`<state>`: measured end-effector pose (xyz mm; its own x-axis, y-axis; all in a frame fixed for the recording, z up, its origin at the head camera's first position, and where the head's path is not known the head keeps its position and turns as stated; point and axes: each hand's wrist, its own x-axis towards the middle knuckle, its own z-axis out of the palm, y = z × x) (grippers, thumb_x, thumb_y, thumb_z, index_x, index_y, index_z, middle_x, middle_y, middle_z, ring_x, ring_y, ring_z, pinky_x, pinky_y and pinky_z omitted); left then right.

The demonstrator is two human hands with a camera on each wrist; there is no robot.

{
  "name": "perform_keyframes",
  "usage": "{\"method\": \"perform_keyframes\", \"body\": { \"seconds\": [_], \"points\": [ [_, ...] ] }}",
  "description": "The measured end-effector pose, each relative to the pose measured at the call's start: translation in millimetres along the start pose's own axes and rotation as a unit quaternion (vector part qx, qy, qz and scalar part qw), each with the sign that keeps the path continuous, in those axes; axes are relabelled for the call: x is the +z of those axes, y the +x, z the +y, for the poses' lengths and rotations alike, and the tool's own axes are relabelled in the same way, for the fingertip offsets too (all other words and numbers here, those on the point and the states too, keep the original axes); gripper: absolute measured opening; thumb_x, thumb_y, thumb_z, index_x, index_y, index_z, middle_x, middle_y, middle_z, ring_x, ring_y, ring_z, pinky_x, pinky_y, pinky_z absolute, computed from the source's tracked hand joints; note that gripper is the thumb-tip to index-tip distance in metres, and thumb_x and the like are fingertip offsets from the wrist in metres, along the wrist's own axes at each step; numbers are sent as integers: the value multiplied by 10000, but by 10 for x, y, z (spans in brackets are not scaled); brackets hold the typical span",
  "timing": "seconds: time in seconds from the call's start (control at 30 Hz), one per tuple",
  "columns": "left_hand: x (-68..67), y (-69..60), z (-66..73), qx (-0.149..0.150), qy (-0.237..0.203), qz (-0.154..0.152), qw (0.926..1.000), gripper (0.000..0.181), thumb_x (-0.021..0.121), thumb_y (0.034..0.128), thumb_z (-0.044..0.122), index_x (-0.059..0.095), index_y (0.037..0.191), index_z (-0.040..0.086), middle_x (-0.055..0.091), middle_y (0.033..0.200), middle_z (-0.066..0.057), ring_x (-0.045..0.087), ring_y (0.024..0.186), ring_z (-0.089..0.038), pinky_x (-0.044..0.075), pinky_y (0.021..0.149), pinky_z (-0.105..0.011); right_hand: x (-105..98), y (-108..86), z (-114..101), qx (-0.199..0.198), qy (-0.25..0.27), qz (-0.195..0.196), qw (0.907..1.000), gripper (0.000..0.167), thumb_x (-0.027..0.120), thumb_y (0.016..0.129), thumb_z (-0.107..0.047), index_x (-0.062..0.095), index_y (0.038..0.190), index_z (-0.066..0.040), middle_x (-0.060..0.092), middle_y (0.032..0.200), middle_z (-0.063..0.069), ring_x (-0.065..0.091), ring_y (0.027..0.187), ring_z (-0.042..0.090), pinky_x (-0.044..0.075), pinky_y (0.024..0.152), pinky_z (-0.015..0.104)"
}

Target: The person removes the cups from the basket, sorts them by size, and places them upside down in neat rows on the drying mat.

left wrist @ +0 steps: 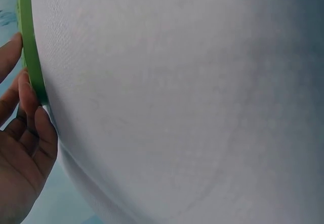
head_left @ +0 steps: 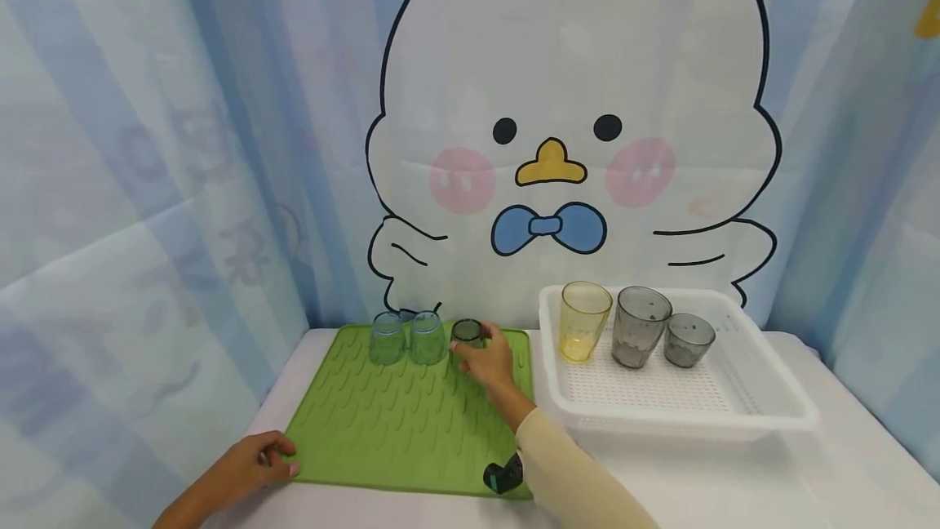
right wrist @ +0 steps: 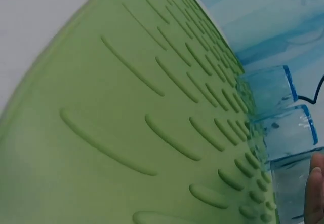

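Observation:
My right hand [head_left: 490, 357] grips a small dark grey glass [head_left: 467, 335] between thumb and fingers, at the far side of a green drying mat [head_left: 396, 423]. Left of it stand two small blue glasses, a nearer blue glass [head_left: 427, 339] and an outer blue glass [head_left: 387, 339], side by side. In the right wrist view, only some fingertips [right wrist: 315, 188] show beside the held glass [right wrist: 291, 188]. At the mat's front left corner is my left hand [head_left: 246, 468], its fingers loosely bent and touching the mat's edge [left wrist: 33, 57].
Right of the mat stands a white perforated basket [head_left: 764, 398]. It holds a tall yellow glass [head_left: 583, 321], a tall grey glass [head_left: 639, 329] and a short grey glass [head_left: 688, 341]. A cartoon-printed curtain [head_left: 330, 145] hangs behind the white table [head_left: 661, 480].

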<state>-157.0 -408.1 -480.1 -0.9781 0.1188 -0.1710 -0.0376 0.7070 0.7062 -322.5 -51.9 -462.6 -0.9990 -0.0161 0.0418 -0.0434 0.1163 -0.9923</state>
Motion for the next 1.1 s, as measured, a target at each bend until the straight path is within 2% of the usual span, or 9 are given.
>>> {"method": "perform_keyframes", "body": {
  "seconds": [0.27, 0.5, 0.8, 1.1],
  "points": [
    [47, 22, 17, -97, 101, 160, 9998, 312, 759, 882, 219, 655, 1046, -26, 597, 822, -16, 526, 729, -152, 450, 610, -264, 11, 174, 79, 5, -128, 240, 9996, 705, 804, 844, -128, 462, 1448, -4, 486, 1419, 236, 651, 552, 120, 569, 607, 293],
    [70, 27, 33, 7, 100, 88, 9999, 316, 754, 887, 225, 652, 1054, -23, 599, 819, -20, 527, 716, -132, 443, 612, -265, -5, 267, 133, 97, -282, 280, 9992, 675, 806, 849, -142, 489, 1440, -65, 497, 1436, 196, 656, 578, 111, 571, 614, 283],
    [79, 11, 75, -170, 107, 228, 9995, 315, 772, 872, 216, 652, 1040, -21, 584, 808, -22, 518, 731, -178, 423, 613, -268, 20, 298, 121, 38, -168, 30, 9998, 661, 785, 870, -156, 477, 1449, -76, 487, 1447, 198, 684, 644, 125, 587, 646, 305],
    [37, -30, 11, -37, 131, 235, 9996, 328, 765, 881, 231, 650, 1059, -21, 584, 818, -23, 515, 710, -129, 431, 608, -262, 49, 316, 63, 213, -233, -322, 9990, 732, 774, 881, -142, 403, 1507, -59, 435, 1499, 212, 685, 638, 127, 593, 671, 333]
  ]
}}
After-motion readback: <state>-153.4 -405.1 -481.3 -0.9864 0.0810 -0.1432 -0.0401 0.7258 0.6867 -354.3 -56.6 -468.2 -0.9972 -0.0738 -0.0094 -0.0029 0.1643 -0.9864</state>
